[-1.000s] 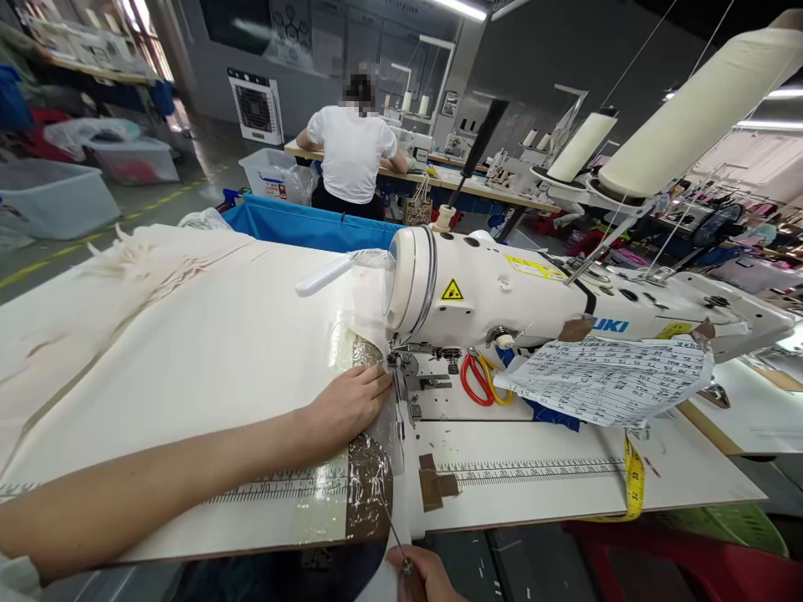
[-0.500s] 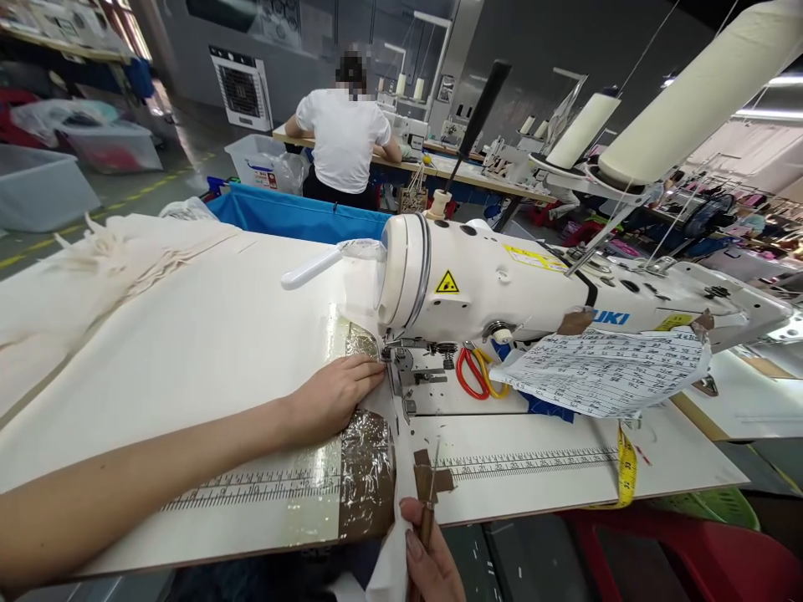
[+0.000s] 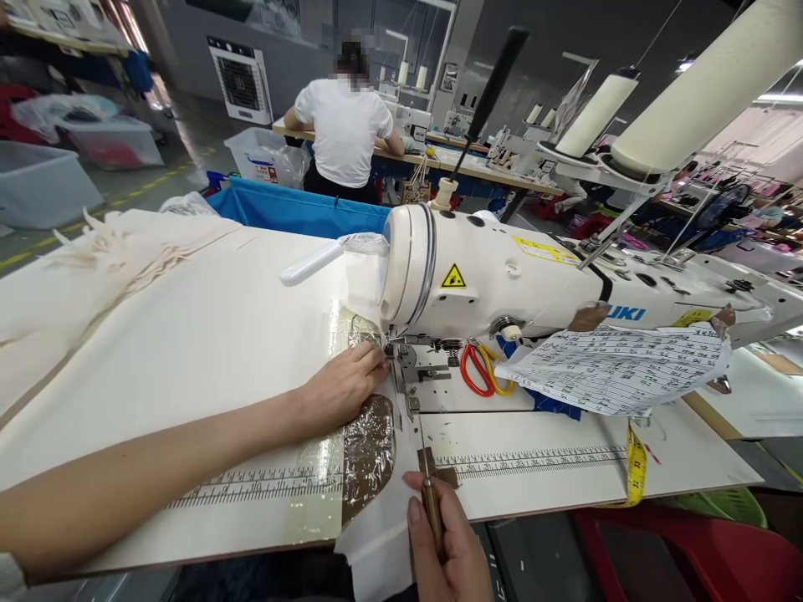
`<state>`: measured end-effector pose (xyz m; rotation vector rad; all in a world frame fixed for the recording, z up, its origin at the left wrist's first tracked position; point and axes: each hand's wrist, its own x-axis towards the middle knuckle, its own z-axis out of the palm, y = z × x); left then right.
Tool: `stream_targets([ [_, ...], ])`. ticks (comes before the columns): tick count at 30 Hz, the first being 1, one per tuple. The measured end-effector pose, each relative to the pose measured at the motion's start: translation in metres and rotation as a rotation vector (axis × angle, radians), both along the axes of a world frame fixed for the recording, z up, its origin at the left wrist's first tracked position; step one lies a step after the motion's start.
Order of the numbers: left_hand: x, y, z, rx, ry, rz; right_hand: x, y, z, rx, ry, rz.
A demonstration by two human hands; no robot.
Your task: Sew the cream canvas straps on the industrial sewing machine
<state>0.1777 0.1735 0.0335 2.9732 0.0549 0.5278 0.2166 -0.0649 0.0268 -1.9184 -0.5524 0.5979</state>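
A white sewing machine [image 3: 464,272] stands over the work table, its presser foot and metal guide low at the front left. My left hand [image 3: 342,389] rests beside the foot, fingers bent and drawn together on the edge of a white cloth [image 3: 382,539]; the fingertips are partly hidden. From the foot the cloth runs down over the table's front edge. My right hand [image 3: 448,535] grips the wooden handle of an awl [image 3: 432,506], its thin metal point directed up toward the guide. Some cloth lies beside the right fingers.
Red and yellow scissors [image 3: 480,369] lie behind the foot. A written paper sheet [image 3: 621,368] hangs from the machine, near a yellow tape measure [image 3: 636,468]. Cream cloth [image 3: 81,293] covers the table's left. Thread cones [image 3: 595,113] stand above right. A person [image 3: 345,125] sits beyond.
My right hand has moved slightly up and right, bringing the awl's point closer to the guide. The cloth below has spread leftward. The left fingers are more bent.
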Motion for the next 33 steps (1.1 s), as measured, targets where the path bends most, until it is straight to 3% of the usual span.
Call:
stream_targets([
  [4, -0.003, 0.007, 0.001, -0.097, -0.071, -0.146, 0.006, 0.006, 0.001, 0.065, -0.101, 0.018],
  [7, -0.004, 0.011, 0.002, -0.116, -0.075, -0.187, 0.009, 0.01, 0.001, 0.09, -0.152, 0.024],
  [16, -0.001, 0.011, 0.001, -0.003, -0.097, -0.064, 0.019, 0.027, 0.004, 0.08, -0.22, 0.062],
  [22, -0.004, 0.014, 0.001, -0.081, -0.114, -0.164, 0.028, 0.031, 0.0, 0.025, -0.311, 0.153],
  [30, -0.003, 0.012, 0.001, 0.007, -0.063, -0.057, 0.034, 0.045, 0.006, 0.026, -0.413, 0.167],
  [33, -0.005, 0.01, 0.003, -0.031, -0.105, -0.116, 0.035, 0.048, 0.005, 0.03, -0.453, 0.194],
])
